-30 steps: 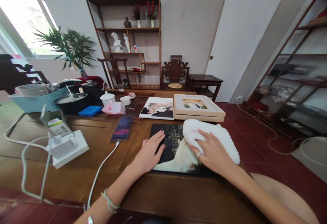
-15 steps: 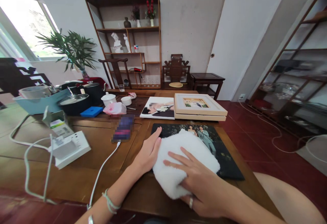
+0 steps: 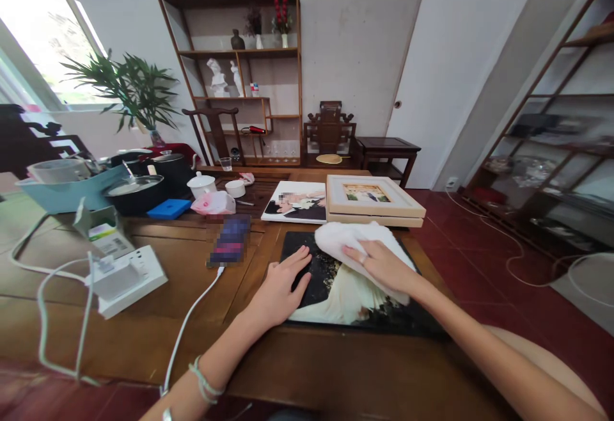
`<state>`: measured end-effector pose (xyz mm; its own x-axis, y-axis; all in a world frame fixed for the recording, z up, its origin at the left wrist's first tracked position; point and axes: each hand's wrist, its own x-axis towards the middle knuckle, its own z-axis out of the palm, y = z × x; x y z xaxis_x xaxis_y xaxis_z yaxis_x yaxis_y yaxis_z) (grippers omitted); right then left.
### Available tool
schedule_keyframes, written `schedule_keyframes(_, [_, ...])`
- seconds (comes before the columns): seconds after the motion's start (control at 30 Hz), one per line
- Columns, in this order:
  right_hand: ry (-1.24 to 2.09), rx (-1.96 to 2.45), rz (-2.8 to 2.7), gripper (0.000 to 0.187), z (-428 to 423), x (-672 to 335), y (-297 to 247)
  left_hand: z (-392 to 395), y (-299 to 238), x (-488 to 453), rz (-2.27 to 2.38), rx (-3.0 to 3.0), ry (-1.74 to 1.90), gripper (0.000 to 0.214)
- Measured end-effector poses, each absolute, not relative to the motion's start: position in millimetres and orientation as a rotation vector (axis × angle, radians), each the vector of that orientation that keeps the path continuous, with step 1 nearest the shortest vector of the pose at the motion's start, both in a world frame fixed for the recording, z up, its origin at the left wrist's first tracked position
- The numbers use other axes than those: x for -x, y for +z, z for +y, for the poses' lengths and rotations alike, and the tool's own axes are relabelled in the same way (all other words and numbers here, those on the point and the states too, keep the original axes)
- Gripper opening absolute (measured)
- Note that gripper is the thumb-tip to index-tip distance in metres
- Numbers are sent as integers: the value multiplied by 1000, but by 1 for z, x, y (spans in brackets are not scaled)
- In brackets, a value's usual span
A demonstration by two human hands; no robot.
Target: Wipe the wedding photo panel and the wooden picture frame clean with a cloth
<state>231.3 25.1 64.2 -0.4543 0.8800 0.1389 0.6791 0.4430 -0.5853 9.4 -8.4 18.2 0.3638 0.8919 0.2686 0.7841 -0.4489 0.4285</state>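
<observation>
A dark photo print (image 3: 336,293) lies flat on the wooden table (image 3: 201,318) in front of me. My left hand (image 3: 283,286) rests flat on its left edge, fingers spread. My right hand (image 3: 378,264) presses a fluffy white cloth (image 3: 350,242) against the far part of the print, fingers laid over the cloth. The cloth covers the upper right of the picture.
Behind the print lie a light wooden picture frame (image 3: 371,200) and another photo print (image 3: 297,203). A phone (image 3: 230,240) with a white cable, a white power strip (image 3: 127,277), pots (image 3: 139,187), a blue basin (image 3: 67,184) and cups crowd the left. Shelves stand behind.
My right hand swept the white cloth from the print's near left part up to its far right part. My left hand stayed on the left edge.
</observation>
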Motion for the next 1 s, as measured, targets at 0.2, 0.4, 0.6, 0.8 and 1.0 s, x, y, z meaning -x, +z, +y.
schedule_keyframes(0.2, [786, 1157, -2316, 47, 77, -166, 71, -9, 20, -9, 1502, -2393, 714, 37])
schedule_keyframes(0.4, [730, 1140, -2367, 46, 79, -155, 72, -8, 20, -8, 1455, -2394, 761, 36])
schedule_keyframes(0.6, [683, 1234, -2310, 43, 60, -217, 71, -9, 17, -8, 1489, -2387, 736, 37])
schedule_keyframes(0.8, [408, 1535, -2184, 45, 38, -291, 52, -10, 18, -9, 1479, -2369, 754, 37])
schedule_keyframes(1.0, [37, 1417, -2423, 30, -9, -301, 25, -11, 19, -10, 1507, -2371, 731, 37])
